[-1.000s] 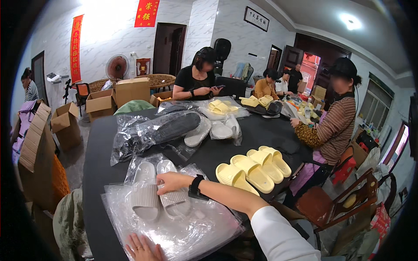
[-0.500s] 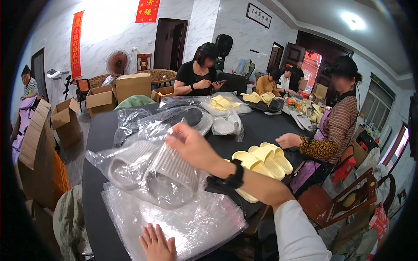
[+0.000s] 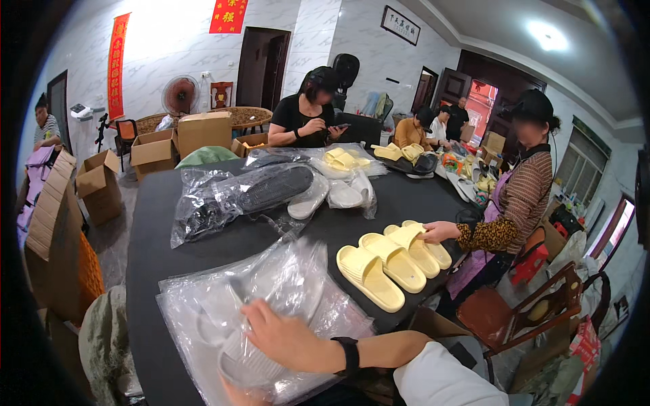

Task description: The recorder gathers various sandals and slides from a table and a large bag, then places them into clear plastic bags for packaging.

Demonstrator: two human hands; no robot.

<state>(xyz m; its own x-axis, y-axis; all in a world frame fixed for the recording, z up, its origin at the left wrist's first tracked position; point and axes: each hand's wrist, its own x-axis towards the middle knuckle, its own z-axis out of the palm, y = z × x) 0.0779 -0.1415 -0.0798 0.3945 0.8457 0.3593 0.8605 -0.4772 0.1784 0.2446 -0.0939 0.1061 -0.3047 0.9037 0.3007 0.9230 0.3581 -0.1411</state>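
The right hand (image 3: 277, 338) lay spread, palm down, pressing a pair of grey slippers (image 3: 254, 338) inside a clear plastic bag (image 3: 284, 284) at the near edge of the dark worktop (image 3: 149, 223). Only a sliver of the left hand (image 3: 233, 394) showed; its grip could not be told. Bagging seemed underway. Settling the pair squarely would likely need both hands steadying the loose film.

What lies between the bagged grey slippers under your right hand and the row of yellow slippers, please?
In the head view, only bare black table and clear bag edges separate the bagged grey slippers from the yellow slippers.
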